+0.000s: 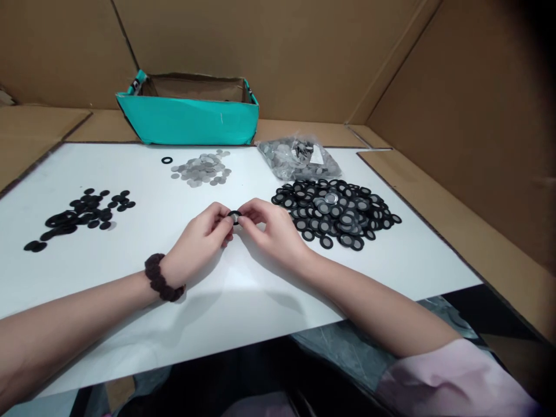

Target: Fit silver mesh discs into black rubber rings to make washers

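Head view: both hands meet over the middle of the white tabletop [108, 260]; between them a small black ring [235, 213] with a pale centre, partly covered by the fingertips; left hand [200, 234] pinched narrow, thumb and forefinger on the ring's left side; right hand [275, 231] likewise narrow, thumb and forefinger on its right side; the lower fingers of both curled in.

Just beyond the right hand, a broad heap of black-rimmed discs [336, 211], grey at their centres, many overlapping; a brighter, silvery round piece [331, 198] lies on top; behind the heap, a clear plastic bag [299, 157] holding grey discs, with a white label [317, 154] showing.

Farther out from the left hand, a loose scatter of plain grey discs [202, 169]; a lone black ring lying flat [163, 161] just left of them; well to the left, a spread of black pieces [90, 204], mostly small rounds.

At the back, a turquoise box [191, 121], open-topped, brown inside; brown cardboard walls [313, 63] behind and to the right; dark fuzzy band [160, 278] on the left wrist; pale pink sleeve [452, 376] on the right arm.
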A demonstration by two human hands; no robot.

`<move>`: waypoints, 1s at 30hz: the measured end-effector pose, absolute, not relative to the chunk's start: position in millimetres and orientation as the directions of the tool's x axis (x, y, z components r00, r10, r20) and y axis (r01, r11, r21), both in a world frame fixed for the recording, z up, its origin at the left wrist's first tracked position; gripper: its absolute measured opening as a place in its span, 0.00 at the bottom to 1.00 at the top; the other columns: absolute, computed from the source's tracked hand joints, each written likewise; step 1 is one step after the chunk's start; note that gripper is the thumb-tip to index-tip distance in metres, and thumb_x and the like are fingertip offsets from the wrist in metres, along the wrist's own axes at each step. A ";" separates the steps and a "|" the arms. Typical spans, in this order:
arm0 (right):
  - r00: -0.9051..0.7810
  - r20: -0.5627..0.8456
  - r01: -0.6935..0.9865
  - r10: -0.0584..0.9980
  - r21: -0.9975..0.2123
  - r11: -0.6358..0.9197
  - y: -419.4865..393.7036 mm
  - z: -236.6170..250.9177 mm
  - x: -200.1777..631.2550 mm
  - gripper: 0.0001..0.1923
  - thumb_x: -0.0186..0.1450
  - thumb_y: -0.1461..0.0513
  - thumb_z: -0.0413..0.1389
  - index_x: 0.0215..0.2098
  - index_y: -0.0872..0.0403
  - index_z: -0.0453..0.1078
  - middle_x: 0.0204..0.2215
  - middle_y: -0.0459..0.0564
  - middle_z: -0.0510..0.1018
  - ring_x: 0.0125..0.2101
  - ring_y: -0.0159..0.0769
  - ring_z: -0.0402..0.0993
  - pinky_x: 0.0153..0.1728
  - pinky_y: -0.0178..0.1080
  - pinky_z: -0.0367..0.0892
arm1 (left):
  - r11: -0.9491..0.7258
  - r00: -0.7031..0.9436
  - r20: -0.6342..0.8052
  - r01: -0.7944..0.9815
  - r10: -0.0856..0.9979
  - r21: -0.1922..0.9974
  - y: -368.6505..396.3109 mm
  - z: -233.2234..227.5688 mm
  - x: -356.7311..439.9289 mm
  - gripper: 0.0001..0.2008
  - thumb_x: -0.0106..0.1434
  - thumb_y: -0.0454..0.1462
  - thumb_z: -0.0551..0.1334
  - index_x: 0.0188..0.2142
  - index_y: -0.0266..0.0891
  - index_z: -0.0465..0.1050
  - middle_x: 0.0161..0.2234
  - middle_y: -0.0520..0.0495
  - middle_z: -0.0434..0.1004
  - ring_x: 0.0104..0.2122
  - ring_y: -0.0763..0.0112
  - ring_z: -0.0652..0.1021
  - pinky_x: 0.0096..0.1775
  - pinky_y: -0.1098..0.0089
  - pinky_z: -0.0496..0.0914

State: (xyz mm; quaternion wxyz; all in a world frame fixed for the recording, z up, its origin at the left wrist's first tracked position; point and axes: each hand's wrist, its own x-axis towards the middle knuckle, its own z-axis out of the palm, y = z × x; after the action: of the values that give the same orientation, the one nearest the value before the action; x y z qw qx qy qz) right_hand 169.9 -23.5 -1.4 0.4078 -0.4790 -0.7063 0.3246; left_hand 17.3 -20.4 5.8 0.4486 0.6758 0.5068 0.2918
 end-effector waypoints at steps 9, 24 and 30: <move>-0.240 0.332 0.327 0.912 -0.857 0.398 -26.8 -4.9 167.1 0.06 0.61 0.66 0.48 0.36 0.54 0.64 0.28 0.45 0.72 0.30 0.30 0.69 0.35 0.34 0.64 | -0.099 0.304 -0.029 0.397 0.952 0.913 -20.4 6.5 19.6 0.08 0.60 0.41 0.53 0.32 0.39 0.62 0.28 0.52 0.65 0.28 0.72 0.67 0.32 0.69 0.61; -0.272 0.290 0.354 0.917 -0.856 0.376 -26.4 -3.3 165.4 0.12 0.62 0.67 0.46 0.36 0.54 0.70 0.33 0.48 0.74 0.36 0.32 0.69 0.40 0.35 0.63 | -0.178 0.365 -0.019 0.495 0.931 0.850 -17.5 5.3 18.0 0.09 0.61 0.41 0.49 0.32 0.39 0.62 0.31 0.48 0.68 0.34 0.65 0.70 0.37 0.65 0.63; -0.313 0.242 0.235 0.919 -0.917 0.322 -20.8 -5.6 164.9 0.14 0.58 0.69 0.46 0.40 0.55 0.68 0.27 0.45 0.71 0.31 0.30 0.67 0.36 0.34 0.64 | -0.088 0.322 -0.078 0.470 0.944 0.878 -15.9 9.7 19.0 0.09 0.60 0.41 0.50 0.29 0.39 0.62 0.28 0.51 0.65 0.30 0.68 0.68 0.34 0.67 0.61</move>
State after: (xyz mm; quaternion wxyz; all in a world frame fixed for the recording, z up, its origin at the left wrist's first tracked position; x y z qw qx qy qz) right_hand 164.9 -20.8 -5.6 0.4162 -0.4129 -0.6983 0.4107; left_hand 19.0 -15.9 9.7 0.4364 0.6859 0.5153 0.2712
